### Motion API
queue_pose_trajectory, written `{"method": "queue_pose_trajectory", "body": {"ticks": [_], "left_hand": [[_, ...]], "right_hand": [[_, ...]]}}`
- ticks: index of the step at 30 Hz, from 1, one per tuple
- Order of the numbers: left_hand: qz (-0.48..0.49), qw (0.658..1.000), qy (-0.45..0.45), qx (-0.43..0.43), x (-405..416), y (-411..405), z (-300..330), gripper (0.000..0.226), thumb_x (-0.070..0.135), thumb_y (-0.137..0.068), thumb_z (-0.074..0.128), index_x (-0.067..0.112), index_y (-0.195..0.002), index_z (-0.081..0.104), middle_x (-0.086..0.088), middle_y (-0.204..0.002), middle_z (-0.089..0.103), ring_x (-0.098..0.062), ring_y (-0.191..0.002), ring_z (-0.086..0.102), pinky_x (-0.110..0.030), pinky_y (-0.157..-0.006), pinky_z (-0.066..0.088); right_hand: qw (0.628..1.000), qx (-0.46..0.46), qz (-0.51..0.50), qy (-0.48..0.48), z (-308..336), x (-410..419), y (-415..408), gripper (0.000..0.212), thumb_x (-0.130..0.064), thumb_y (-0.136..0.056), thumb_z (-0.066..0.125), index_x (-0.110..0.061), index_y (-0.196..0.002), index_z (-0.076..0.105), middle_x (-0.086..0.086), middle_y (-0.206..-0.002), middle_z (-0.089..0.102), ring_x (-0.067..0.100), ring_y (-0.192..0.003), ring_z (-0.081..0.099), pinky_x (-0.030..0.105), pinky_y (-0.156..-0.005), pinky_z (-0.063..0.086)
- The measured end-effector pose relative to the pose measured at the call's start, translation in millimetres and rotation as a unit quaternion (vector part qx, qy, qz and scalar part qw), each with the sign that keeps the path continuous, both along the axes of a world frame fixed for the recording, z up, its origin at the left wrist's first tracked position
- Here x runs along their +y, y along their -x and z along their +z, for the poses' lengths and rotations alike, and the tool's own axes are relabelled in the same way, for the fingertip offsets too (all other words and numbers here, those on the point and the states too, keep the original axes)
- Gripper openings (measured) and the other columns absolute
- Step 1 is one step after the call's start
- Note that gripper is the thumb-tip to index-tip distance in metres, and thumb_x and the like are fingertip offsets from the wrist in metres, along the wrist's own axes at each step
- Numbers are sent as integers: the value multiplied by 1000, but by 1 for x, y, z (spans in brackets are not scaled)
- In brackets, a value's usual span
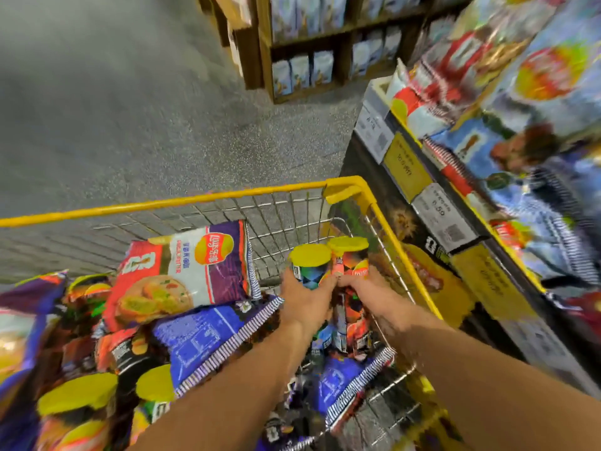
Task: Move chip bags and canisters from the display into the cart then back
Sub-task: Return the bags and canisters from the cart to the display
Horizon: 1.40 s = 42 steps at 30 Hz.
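Two yellow-lidded canisters, upright and side by side in the front right corner of the cart: left canister (pixel 309 266) with a dark blue-green wrap, right canister (pixel 349 258) with an orange-red wrap, lids touching or nearly so. Left hand (pixel 304 299) wrapped round the left canister, fingers curled against its side. Right hand (pixel 367 288) gripping the right canister, fingers curled round its wall; fingertips partly blurred. Wire cart (pixel 195 198) with yellow rim. Red, white and purple chip bag (pixel 188 271) leaning against the front mesh; blue chip bag (pixel 208 340) lying below it; further yellow-lidded canisters (pixel 78 393) at lower left. Display shelf (pixel 432 196) with price tags just right of the cart, stacked with blurred chip bags (pixel 536 76). Grey speckled floor (pixel 130 109) beyond, wooden shelving (pixel 325 43) behind.
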State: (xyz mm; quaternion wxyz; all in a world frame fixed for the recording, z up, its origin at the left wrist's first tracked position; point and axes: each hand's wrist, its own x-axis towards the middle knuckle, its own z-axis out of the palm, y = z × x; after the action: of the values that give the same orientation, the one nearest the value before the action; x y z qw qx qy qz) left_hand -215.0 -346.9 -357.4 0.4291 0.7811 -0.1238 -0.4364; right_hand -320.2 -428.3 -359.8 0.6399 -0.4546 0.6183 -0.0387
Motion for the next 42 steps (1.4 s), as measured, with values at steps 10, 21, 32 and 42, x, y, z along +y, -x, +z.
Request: {"method": "queue_pose_trajectory", "body": {"ticks": [10,21,32,42], "left_hand": [[-146,963,161,-159,18,4,153,48,61,-56,86,38,-89,60,22,-87,66,12,-82,62,-22,-79,54],[-330,892,275,-140,-9,129,259,41,55,-71,80,40,-101,57,22,-98,67,4,-90,63,-19,-81,52],[-529,755,322,-218,-42,289,297,69,54,-66,84,33,-122,51,14,-105,59,-12,-96,60,-24,-80,50],[-633,661,269,-300,-66,363,283,84,50,-57,85,26,-130,49,6,-115,59,-18,-100,59,-36,-80,53]], "right_hand": [[981,-83,1,175,161,29,55,81,-44,-55,93,-22,-125,59,-3,-113,72,20,-106,68,41,-96,54],[952,-65,-76,290,280,60,213,37,-43,-77,81,-23,-107,73,-9,-95,76,3,-85,72,24,-82,55],[876,146,-189,418,319,87,383,48,-43,-72,83,-35,-110,56,-7,-98,68,12,-75,67,33,-68,58],[846,253,-192,428,311,101,453,74,-49,-69,81,-35,-133,47,-12,-119,55,14,-103,56,37,-90,51]]}}
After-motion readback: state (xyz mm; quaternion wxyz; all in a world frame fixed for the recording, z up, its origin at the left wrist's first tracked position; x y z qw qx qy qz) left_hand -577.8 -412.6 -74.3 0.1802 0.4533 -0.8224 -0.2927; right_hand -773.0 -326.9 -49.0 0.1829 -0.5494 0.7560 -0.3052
